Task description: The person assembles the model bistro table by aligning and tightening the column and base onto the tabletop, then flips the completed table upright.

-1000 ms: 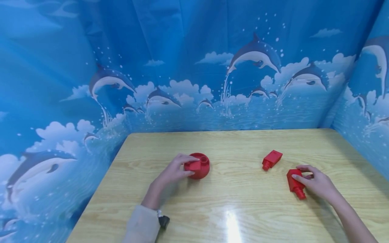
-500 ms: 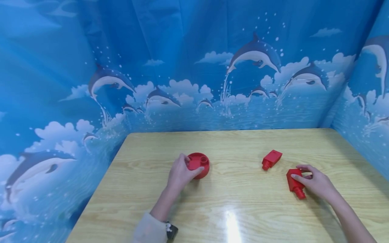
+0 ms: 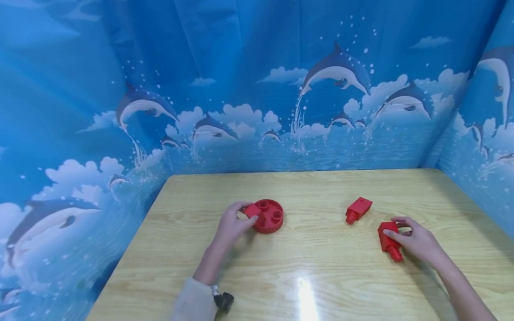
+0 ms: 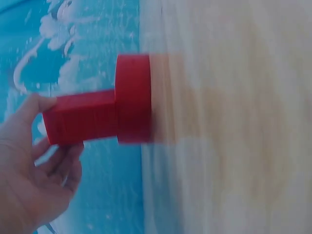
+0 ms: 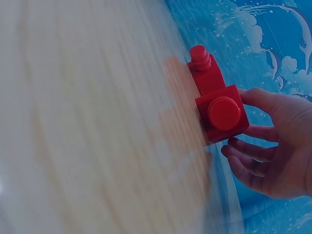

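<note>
My left hand (image 3: 230,228) pinches the top end of a red square block (image 3: 251,210) between thumb and fingers. In the left wrist view that block (image 4: 85,118) stands upright on a round red base (image 4: 134,100), its lower end meeting the base. Round sockets show in the top of the base (image 3: 270,228) in the head view. On the right, my right hand (image 3: 421,242) holds a second red block (image 3: 386,236) by its sides, thumb on the near face. This one lies on the table, and its ridged, screw-like plug (image 5: 224,113) points toward me.
A third red block (image 3: 360,206) with a similar plug lies farther back, left of the right hand. The wooden table (image 3: 313,249) ends at a blue dolphin-print curtain (image 3: 249,89) behind and at the sides.
The left hand has turned about the block and drawn back a little. The round base has rotated and shifted slightly right, showing more sockets. The right hand and its block stay put.
</note>
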Demonstrator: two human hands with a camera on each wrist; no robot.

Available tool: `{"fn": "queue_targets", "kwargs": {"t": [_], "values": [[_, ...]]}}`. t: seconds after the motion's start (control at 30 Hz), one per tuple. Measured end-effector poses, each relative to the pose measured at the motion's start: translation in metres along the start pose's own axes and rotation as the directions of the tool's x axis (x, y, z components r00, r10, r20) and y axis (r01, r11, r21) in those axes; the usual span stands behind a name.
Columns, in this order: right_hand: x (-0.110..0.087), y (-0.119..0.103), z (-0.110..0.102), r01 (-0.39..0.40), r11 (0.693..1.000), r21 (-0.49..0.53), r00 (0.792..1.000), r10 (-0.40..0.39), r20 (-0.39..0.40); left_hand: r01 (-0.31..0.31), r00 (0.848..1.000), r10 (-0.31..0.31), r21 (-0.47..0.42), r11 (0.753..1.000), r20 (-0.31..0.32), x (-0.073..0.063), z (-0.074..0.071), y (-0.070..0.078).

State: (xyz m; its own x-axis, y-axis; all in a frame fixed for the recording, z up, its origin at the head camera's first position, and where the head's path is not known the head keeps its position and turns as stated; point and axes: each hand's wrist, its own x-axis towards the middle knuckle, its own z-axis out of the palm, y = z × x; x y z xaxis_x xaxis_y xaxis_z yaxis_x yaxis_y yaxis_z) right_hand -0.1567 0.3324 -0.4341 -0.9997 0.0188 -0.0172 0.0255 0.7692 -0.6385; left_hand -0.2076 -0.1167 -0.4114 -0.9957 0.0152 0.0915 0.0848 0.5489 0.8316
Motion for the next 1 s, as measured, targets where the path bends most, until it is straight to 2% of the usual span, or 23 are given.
{"fn": "queue_targets", "kwargs": {"t": [0.13, 0.23, 0.4, 0.67, 0.87, 1.0], "values": [[0.001, -0.001, 0.001, -0.029, 0.999, -0.014, 0.999, 0.029, 0.021, -0.089, 0.993, 0.093, -0.054, 0.995, 0.079, 0.009, -0.006, -0.011], [0.003, -0.005, 0.001, -0.076, 0.996, -0.044, 0.995, 0.078, 0.054, -0.137, 0.983, 0.146, -0.089, 0.987, 0.107, 0.013, -0.007, -0.017], [0.006, -0.011, 0.002, -0.112, 0.990, -0.089, 0.990, 0.119, 0.072, -0.072, 0.988, 0.093, -0.164, 0.984, 0.122, 0.016, -0.007, -0.020], [0.005, -0.016, -0.005, -0.179, 0.983, -0.038, 0.980, 0.181, 0.078, -0.077, 0.979, 0.109, -0.179, 0.981, 0.175, 0.019, -0.008, -0.021], [0.002, -0.016, -0.011, -0.157, 0.988, 0.005, 0.987, 0.156, 0.046, -0.037, 0.979, 0.074, -0.194, 0.980, 0.187, 0.020, -0.007, -0.021], [0.002, -0.021, -0.013, -0.132, 0.986, 0.106, 0.991, 0.129, 0.034, -0.048, 0.985, 0.081, -0.209, 0.977, 0.155, 0.020, -0.005, -0.019]]}}
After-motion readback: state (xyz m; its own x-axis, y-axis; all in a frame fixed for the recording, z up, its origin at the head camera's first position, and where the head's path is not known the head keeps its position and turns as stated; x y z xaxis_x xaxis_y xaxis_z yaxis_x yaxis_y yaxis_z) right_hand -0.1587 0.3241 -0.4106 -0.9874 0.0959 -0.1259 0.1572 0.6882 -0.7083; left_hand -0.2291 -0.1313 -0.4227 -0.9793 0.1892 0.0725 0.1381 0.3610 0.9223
